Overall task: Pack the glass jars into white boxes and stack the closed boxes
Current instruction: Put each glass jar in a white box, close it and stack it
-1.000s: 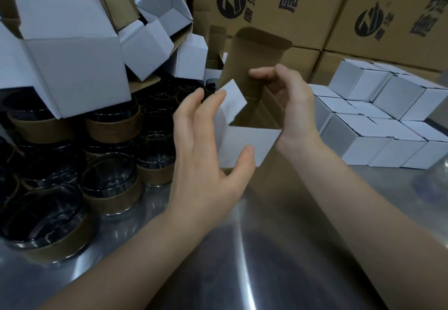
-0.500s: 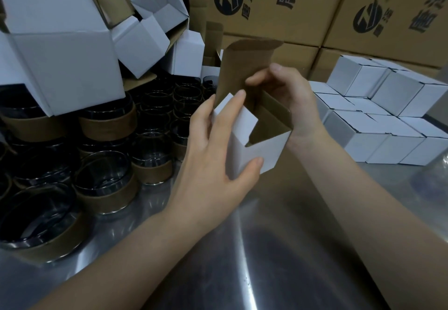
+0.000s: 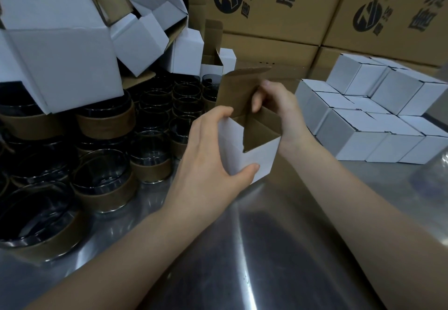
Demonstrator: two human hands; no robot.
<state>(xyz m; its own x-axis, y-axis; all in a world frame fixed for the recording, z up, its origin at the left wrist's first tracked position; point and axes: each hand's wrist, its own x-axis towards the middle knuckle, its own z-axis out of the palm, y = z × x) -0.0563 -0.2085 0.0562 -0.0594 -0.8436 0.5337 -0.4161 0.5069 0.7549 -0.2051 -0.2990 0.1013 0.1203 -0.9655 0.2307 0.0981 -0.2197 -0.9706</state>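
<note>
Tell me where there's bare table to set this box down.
Bare table lies nearest you, this side of the box, between jars at left and closed boxes at right. Left is crowded: jars with open boxes piled above.

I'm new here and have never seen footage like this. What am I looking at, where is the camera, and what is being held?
No machine here: a person works bare-handed, and one camera worn on the head looks down at the hands. The left hand and right hand both have a grip on a small white cardboard box, its brown-lined lid flap open; no jar shows inside. On the shiny metal table stand glass jars with brown paper bands, left, under a pile of open white boxes. Closed white boxes are stacked at right.
</note>
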